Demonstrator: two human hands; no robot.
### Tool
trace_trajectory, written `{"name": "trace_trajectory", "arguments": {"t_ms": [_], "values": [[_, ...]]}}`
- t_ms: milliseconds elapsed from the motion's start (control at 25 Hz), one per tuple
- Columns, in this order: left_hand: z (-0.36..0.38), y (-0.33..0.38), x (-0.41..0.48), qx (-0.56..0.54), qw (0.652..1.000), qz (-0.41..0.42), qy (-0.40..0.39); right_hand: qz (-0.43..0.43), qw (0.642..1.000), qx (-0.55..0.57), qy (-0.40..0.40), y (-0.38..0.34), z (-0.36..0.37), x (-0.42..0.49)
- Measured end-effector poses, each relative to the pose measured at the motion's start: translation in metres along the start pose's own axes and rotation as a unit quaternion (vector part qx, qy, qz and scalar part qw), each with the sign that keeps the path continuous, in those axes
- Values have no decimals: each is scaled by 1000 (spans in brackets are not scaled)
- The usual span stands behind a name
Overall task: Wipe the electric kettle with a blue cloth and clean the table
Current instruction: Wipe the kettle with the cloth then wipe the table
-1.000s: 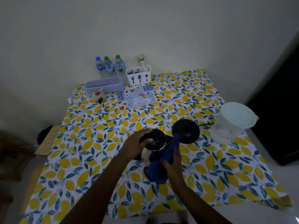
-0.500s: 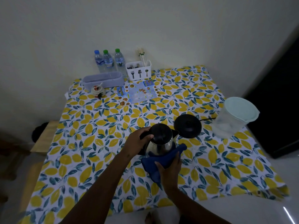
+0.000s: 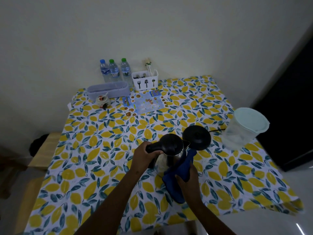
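A steel electric kettle [image 3: 171, 150] with a black lid stands near the middle of the table [image 3: 94, 150], which wears a lemon-print cloth. My left hand [image 3: 144, 155] grips the kettle's black handle on its left side. My right hand [image 3: 187, 179] presses a blue cloth [image 3: 179, 173] against the kettle's right and front wall; one corner of the cloth reaches up toward the spout. The kettle's round black base [image 3: 196, 137] lies just behind and to the right, its cord running off to the right.
A lidded clear plastic tub [image 3: 243, 128] stands at the right edge. Along the back are three water bottles [image 3: 114, 70], a white cutlery holder [image 3: 145, 80], a grey oblong box [image 3: 108, 89], a small jar [image 3: 101, 100] and a printed leaflet [image 3: 145, 103]. A wooden bench [image 3: 44, 150] sits on the left.
The cloth slid down the kettle's front half a second ago and has now come back up its right side. My left hand has kept hold of the handle throughout.
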State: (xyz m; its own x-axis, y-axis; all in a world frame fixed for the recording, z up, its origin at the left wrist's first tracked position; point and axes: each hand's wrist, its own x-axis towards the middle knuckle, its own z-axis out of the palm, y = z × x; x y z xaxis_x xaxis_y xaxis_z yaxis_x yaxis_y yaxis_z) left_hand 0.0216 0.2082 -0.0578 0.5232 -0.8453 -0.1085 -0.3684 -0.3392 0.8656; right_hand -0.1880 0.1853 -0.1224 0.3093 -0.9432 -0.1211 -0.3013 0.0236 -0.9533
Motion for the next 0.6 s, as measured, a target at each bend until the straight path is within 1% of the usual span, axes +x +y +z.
{"name": "trace_trajectory", "arguments": {"t_ms": [80,240,320,360,440,520,600], "values": [[4,4,0,-15,1000,1,25,-37,999,-23,5,-4,-11,9],[2,9,10,-56,994,-27,89,-29,989,-142,24,-2,-40,25],[0,11,21,-62,991,-28,111,-41,978,-202,11,0,-54,37],[-1,13,27,-60,991,-25,114,-51,969,-243,3,2,-60,45],[1,15,38,-57,991,-23,119,-65,936,-345,-21,12,-68,62],[3,14,47,-65,988,-36,136,-43,894,-441,-68,25,-71,73],[6,10,52,-65,985,-52,152,-6,855,-502,-131,39,-65,80]]}}
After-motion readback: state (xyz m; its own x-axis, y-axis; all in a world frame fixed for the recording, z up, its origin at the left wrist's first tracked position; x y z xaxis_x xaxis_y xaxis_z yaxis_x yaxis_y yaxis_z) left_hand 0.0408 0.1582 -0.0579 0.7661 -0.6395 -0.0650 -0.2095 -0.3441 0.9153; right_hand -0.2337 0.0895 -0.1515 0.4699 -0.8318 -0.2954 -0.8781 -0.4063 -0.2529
